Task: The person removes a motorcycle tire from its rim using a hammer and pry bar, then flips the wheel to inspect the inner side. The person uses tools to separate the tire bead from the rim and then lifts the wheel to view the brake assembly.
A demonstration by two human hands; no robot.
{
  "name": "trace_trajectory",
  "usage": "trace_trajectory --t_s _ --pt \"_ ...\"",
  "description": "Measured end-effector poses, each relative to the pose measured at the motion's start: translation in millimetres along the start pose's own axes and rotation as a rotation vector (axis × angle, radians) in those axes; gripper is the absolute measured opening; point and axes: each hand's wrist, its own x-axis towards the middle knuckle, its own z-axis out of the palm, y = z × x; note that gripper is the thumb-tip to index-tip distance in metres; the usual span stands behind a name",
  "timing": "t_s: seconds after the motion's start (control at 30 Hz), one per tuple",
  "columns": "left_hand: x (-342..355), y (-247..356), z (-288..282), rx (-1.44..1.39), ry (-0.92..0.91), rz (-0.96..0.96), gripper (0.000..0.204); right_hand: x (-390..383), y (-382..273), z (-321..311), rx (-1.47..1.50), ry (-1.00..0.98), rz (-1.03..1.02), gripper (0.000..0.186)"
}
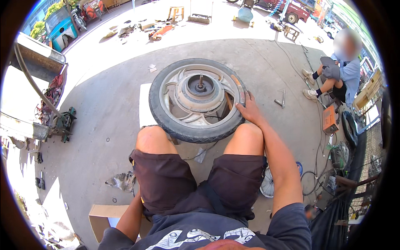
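I sit with my knees apart, and the wheel [198, 100] lies flat on the concrete just ahead of them, its near edge between my knees. It is a black tyre on a grey spoked rim, with the hub and axle stub pointing up at its middle.

My right hand [249, 109] rests on the right side of the tyre, fingers spread and curled over the edge where the rubber meets the rim; it presses on the tyre more than it grips it. My right forearm runs back past my right knee.

My left hand is out of sight: the arm goes down behind my left thigh, beside a cardboard box [104, 218] on the ground, so I cannot tell whether it is open or closed.

A crumpled rag [121, 181] lies on the concrete left of my thigh. A white sheet [144, 104] lies under the wheel's left edge. To the right, well apart, a small metal tool [281, 100] lies on the ground, and beyond it another person [339, 73] sits.
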Motion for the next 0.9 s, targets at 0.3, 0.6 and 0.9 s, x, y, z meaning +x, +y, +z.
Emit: trace_trajectory --t_s 0.3,0.6,0.9 --pt "-13.7 -13.3 7.9 0.045 -0.004 -0.008 0.033 -12.7 3.3 -15.2 0.058 0.004 0.006 0.072" --pt "-24.1 -20.1 10.8 0.075 -0.003 -0.019 0.032 -20.3 19.7 -28.0 0.064 0.118 0.048 0.048" --pt "-32.3 -22.2 12.0 0.094 -0.002 -0.014 0.031 -25.9 21.9 -56.4 -0.021 0.074 0.064 0.048"
